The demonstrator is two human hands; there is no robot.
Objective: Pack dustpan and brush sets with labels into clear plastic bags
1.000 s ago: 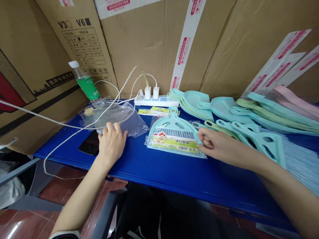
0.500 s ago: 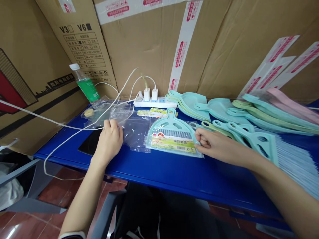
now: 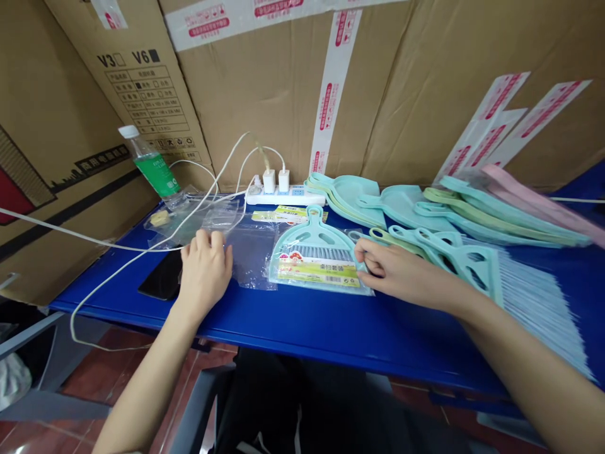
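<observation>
A light-blue dustpan (image 3: 315,215) lies flat inside a clear plastic bag (image 3: 255,258), with a grey-bristled brush (image 3: 326,252) and a yellow-green label card (image 3: 317,272) on it. My right hand (image 3: 385,268) is closed at the bag's right edge, pinching the plastic beside the card. At the bag's left end, my left hand (image 3: 207,268) rests with curled fingers pointing down; its fingertips are hidden, so what they grip cannot be made out. A black phone-like slab (image 3: 161,277) lies just left of it, partly covered by that hand.
Several dustpans (image 3: 406,205) in blue, green and pink lie along the back right, with loose brushes (image 3: 477,268) before them. A white power strip (image 3: 286,198) with trailing cables, a bottle (image 3: 155,170) and loose label cards (image 3: 283,214) are at the back. Cardboard boxes (image 3: 265,88) wall the table.
The view has turned slightly right, so everything appears further left. My left hand has shifted a little right, nearer the bagged dustpan. My right hand keeps its place at the bag's edge.
</observation>
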